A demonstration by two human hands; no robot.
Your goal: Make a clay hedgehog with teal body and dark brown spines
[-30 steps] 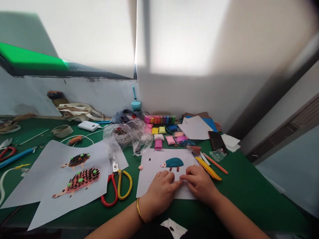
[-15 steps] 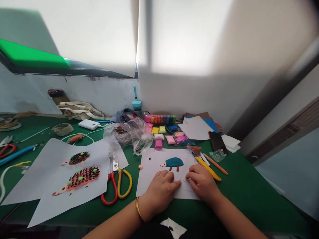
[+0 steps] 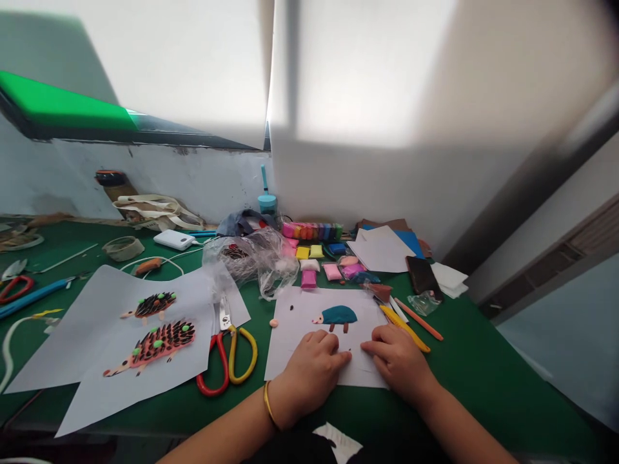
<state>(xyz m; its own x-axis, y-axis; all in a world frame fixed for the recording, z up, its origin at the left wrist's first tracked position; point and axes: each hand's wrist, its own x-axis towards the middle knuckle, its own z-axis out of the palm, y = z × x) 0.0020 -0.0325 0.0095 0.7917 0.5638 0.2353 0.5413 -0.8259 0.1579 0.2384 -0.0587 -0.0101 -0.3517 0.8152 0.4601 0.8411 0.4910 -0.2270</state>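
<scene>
My left hand [image 3: 310,368] rests on a white sheet of paper [image 3: 285,351], its fingers bent slightly and its thumb stretched to the right. On the sheet's right side is my right hand [image 3: 405,365], index finger extended and touching the paper, nothing visible in its fingers. A tiny dark bit [image 3: 349,350] lies between the hands. Just beyond them is a clay hedgehog [image 3: 339,315] with a teal back, pale face and brown legs. Towards the sheet's upper left sits a small black piece [image 3: 291,308]. A round peach clay lump [image 3: 274,323] is at its left edge.
Red-and-yellow-handled scissors [image 3: 226,348] lie left of the sheet, near papers bearing two spiky clay hedgehogs [image 3: 163,341]. Several clay packets [image 3: 308,278] and a crumpled plastic bag [image 3: 251,258] stand behind. A yellow cutter [image 3: 405,328], orange stick [image 3: 420,319] and dark phone [image 3: 423,278] lie right.
My right hand's fingers have parted from a closer pinch, and its index finger now points out over the paper. My left hand has stayed in place. The view has shifted slightly.
</scene>
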